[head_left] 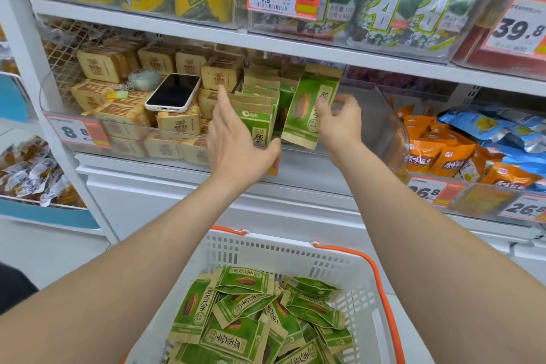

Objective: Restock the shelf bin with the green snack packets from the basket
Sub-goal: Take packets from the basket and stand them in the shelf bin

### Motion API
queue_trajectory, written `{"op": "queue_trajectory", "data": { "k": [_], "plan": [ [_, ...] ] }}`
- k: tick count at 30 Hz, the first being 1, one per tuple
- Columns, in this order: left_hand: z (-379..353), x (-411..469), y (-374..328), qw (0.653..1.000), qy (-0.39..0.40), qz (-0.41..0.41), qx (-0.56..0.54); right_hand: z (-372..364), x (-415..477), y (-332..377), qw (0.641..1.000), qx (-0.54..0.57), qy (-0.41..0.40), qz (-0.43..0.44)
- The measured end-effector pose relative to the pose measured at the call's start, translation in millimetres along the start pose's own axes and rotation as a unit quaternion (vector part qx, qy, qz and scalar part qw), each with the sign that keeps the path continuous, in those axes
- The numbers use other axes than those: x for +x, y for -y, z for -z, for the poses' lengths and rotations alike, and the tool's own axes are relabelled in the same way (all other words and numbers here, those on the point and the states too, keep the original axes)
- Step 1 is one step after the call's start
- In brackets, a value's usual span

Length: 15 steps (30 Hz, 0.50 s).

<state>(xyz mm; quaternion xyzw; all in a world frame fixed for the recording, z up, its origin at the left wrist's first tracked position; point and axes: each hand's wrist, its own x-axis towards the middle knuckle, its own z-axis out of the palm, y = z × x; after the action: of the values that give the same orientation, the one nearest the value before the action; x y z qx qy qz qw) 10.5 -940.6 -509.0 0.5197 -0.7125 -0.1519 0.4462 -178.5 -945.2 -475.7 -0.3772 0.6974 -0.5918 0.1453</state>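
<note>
A green packet stands tilted in the clear shelf bin, pinched at its right edge by the right hand. The left hand, spread open, presses the upright packet row. More packets fill the basket, its near end cut off.

1. Both forearms are bare from the lower edge of the view up to the wrists; no sleeve shows on either one.
2. The left hand wears no glove, ring or bracelet that I can see.
3. The right hand is likewise ungloved, and its wrist carries no watch or band.
4. Fingernails are short and unpainted, as far as the thumbs show.
5. At the far left edge, low down, a patch of dark cloth shows, perhaps clothing; I cannot tell which garment.
</note>
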Motion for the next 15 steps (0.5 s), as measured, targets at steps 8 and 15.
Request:
{"op": "queue_trajectory", "data": {
  "k": [8, 15],
  "plan": [
    [-6, 2, 8, 1.0, -0.002, -0.006, 0.013, -29, 5, 11, 0.988, -0.142, 0.058, -0.035],
    [-9, 1, 12, 1.0, -0.008, -0.013, 0.018, -43, 0, 14, 0.957, -0.283, 0.03, -0.06]
  ]
}}
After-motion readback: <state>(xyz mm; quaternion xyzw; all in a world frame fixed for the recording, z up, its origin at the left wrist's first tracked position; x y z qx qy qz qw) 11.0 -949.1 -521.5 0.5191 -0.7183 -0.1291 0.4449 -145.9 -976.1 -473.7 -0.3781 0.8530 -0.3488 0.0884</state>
